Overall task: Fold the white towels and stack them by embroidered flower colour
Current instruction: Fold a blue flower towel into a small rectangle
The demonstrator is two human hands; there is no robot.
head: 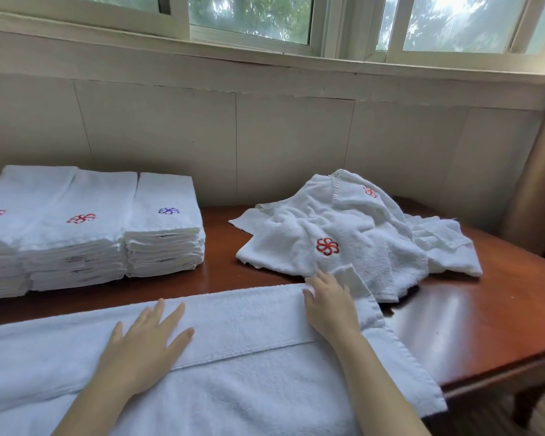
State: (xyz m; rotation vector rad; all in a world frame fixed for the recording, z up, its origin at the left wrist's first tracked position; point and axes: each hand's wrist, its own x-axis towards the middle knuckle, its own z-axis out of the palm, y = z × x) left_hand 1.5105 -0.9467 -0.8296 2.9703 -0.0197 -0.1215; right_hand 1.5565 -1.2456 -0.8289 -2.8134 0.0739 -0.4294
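A long white towel lies flat along the near edge of the brown desk. Its far part is folded over toward the person, so a seam runs across it.

Both hands are on this towel. The left hand is open and lies flat on the folded part, fingers spread. The right hand is open too. Its fingers press on the far edge of the towel, just beside a towel corner that sticks up.

Three neat stacks of folded towels sit side by side at the far left of the desk. The left stack has a red flower on top and is cut off by the picture edge. The middle stack has a red flower too. The right stack has a blue flower.

A messy heap of towels lies near the far right of the desk. Two red flowers show on it, one in front and one at the back. The heap touches the long towel near the right hand.

A pale wall and a window are behind the desk.
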